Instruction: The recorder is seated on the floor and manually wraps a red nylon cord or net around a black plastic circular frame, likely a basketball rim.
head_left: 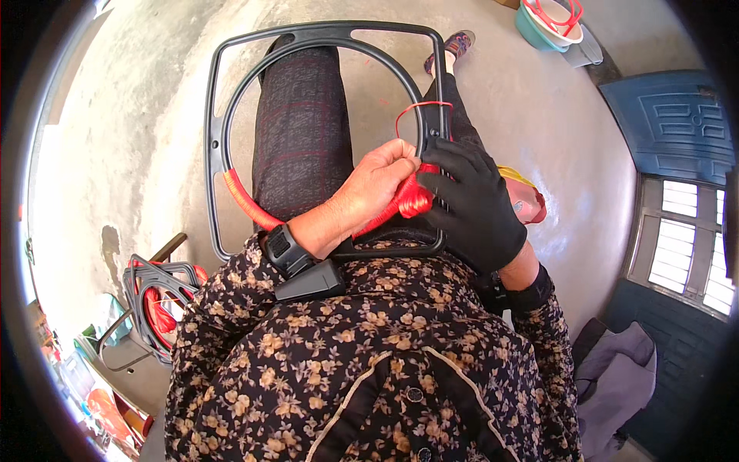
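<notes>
Frame: a dark grey plastic frame (218, 92), squared outside with a round hoop inside it, lies across the seated person's lap, its far edge tipped away over the knees
Winding: red cord (245, 199) is wrapped tightly round the hoop's lower arc, from the left side across to the place where both hands meet
Bundle: a small red cord bundle (414, 199) sits between the two hands, right against the hoop
Loose loop: one thin strand of the same red cord (408, 109) arches up from the hands and comes back down by the frame's right bar
Left hand: the bare left hand (377, 183) is curled nearly shut, fingertips pinching the cord at the hoop; a black wrist device (289, 250) is strapped just behind it
Right hand: the right hand (471, 202), in a black glove, is closed loosely around the bundle and the frame's right side, fingers spread over the bar
Clothing: dark checked trousers (302, 115) show through the hoop, a dark floral top (369, 339) fills the lower part of the view
Floor: bare grey concrete (531, 115) all round
Left of the person: further grey frames with red cord (158, 304) lie stacked on the floor
Far right top: a teal basin (531, 29) holding a white and red object
Right side: a blue panelled door (670, 123) and a grey cloth (616, 377) on the floor
</notes>
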The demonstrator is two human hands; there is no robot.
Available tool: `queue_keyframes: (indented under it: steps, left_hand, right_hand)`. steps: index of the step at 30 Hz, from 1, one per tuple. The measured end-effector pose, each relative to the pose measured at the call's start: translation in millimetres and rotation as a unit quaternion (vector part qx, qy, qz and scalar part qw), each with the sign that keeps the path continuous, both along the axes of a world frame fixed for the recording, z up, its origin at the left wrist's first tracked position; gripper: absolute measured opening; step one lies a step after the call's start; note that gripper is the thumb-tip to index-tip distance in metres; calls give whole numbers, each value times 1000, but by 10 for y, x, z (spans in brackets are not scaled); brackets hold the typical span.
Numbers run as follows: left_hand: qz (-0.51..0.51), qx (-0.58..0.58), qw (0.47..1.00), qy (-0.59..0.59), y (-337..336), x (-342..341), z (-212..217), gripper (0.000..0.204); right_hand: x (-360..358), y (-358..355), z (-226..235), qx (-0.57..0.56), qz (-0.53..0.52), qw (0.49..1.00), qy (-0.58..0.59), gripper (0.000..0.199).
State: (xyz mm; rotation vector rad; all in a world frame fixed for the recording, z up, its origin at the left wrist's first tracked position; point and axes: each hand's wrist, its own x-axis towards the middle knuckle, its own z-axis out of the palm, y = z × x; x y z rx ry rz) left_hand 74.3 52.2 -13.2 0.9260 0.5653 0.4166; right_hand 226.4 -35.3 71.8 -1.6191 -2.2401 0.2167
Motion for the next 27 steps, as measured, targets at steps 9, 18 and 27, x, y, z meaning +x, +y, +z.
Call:
queue_keyframes:
  steps: [9,18,27]
  left_hand:
    - [12,-117,993,11,9,-89,149,8]
    - [-4,-169,985,24,45,-206,223,15]
    - [15,-193,981,2,51,-251,270,16]
  right_hand:
    - [89,-258,120,-135,-204,866,437,29]
    - [1579,-1086,38,-81,-210,500,836,26]
    - [2516,-2375,-207,-38,-269,503,820,26]
